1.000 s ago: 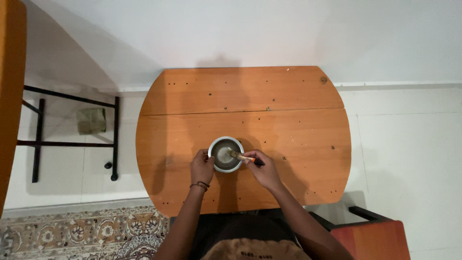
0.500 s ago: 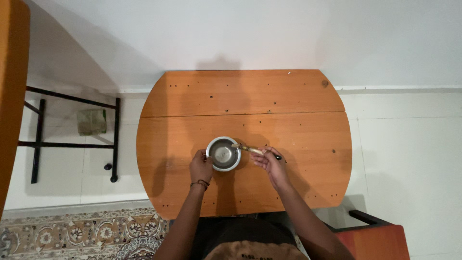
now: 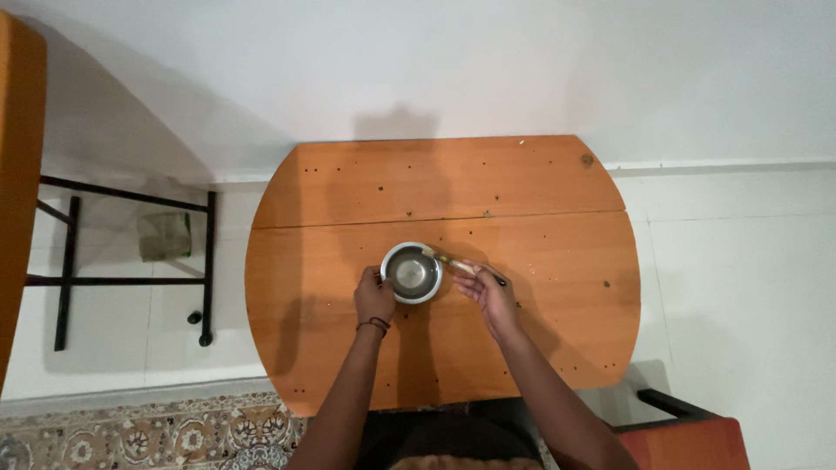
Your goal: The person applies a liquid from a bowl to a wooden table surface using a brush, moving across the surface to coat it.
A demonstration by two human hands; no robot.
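Note:
A small round metal bowl (image 3: pixel 412 272) stands in the middle of an orange wooden table (image 3: pixel 540 244). My left hand (image 3: pixel 374 297) grips the bowl's left rim. My right hand (image 3: pixel 488 292) holds a thin brush (image 3: pixel 453 263) by its handle, and the bristle end rests on the bowl's upper right rim. A dark band circles my left wrist.
A black metal frame (image 3: pixel 207 261) stands on the white tiled floor left of the table, with a green packet (image 3: pixel 163 235) under it. A patterned rug (image 3: pixel 148 435) lies at the lower left. An orange seat with a black frame (image 3: pixel 688 439) is at the lower right.
The brush has come out of the bowl's inside and now rests on its right rim. My right hand has shifted a little right. The left hand stays on the bowl.

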